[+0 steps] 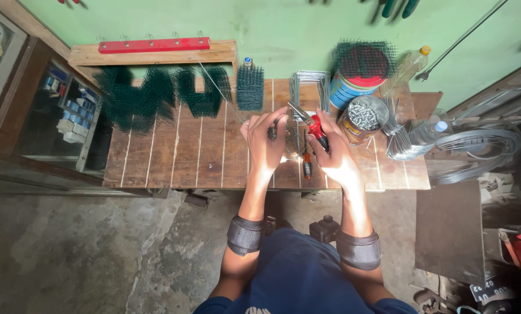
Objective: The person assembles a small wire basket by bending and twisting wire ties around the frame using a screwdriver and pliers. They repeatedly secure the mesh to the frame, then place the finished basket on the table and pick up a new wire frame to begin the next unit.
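My right hand (334,152) grips red-handled pliers (310,123), their jaws pointing up and left over the wooden table (173,157). My left hand (265,139) pinches a small bent piece of wire (290,138) just left of the pliers; the two hands almost touch. A long thin wire (219,87) runs from near my left hand up to the left. What lies between my palms is partly hidden.
Dark green wire mesh (155,96) lies at the table's back left, a mesh cube (250,87) behind my hands. Bent wire frames (310,87), a tin of screws (362,116), a mesh-topped can (359,70), a bottle (409,67) and wire coils (475,151) crowd the right.
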